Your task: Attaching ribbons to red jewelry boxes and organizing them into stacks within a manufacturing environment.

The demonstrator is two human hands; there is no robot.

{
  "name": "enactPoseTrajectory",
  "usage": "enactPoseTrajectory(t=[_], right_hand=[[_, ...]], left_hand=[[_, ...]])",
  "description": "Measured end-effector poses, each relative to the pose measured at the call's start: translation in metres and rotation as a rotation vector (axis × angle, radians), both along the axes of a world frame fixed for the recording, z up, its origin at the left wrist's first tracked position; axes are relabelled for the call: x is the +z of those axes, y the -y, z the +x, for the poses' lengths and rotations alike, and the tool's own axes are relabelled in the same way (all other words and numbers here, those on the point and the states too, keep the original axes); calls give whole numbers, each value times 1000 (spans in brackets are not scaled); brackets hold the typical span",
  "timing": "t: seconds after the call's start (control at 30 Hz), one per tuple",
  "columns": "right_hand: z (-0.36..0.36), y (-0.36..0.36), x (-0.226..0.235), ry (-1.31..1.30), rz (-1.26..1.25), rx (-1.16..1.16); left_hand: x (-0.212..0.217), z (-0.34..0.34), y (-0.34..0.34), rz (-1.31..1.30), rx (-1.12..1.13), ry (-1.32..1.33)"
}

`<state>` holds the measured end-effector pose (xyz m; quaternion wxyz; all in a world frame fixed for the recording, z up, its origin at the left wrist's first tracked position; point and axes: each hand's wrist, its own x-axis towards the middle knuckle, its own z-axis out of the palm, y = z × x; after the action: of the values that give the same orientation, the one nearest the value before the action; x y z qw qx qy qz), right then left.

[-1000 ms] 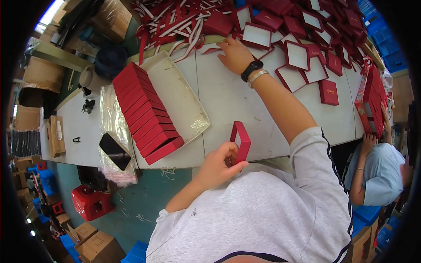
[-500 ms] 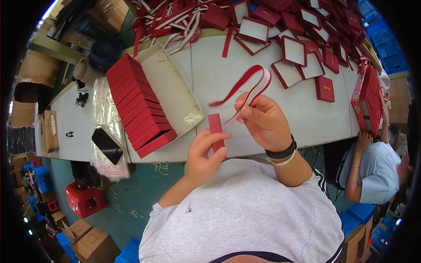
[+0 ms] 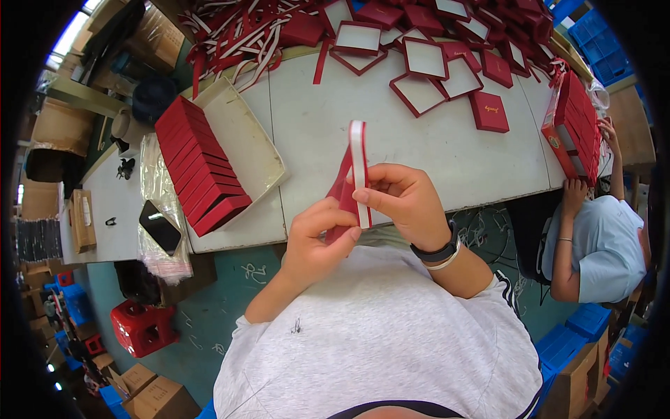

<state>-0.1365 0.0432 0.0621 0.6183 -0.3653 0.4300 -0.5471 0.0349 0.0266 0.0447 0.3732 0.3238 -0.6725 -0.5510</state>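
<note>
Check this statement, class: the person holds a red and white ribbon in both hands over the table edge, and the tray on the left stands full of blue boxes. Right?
One thing is wrong. In the head view the tray holds a row of red boxes, not blue ones. The rest stands: left hand and right hand hold the ribbon.

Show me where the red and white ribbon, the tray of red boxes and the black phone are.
red and white ribbon [image 3: 358, 150]: head view, on its white upright strip.
tray of red boxes [image 3: 248, 143]: head view, on the tray's bare cream floor.
black phone [image 3: 160, 225]: head view, middle of its dark screen.
</note>
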Motion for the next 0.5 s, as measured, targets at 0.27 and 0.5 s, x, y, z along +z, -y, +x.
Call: enactPoseTrajectory(t=[0.27,0.5], right_hand=[[-1,-22,8,-1071,-839,-214],[0,-28,9,-1192,-766,-188]], left_hand=[[1,-14,-16,118,302,-76],[-5,-17,-16,-215,319,111]])
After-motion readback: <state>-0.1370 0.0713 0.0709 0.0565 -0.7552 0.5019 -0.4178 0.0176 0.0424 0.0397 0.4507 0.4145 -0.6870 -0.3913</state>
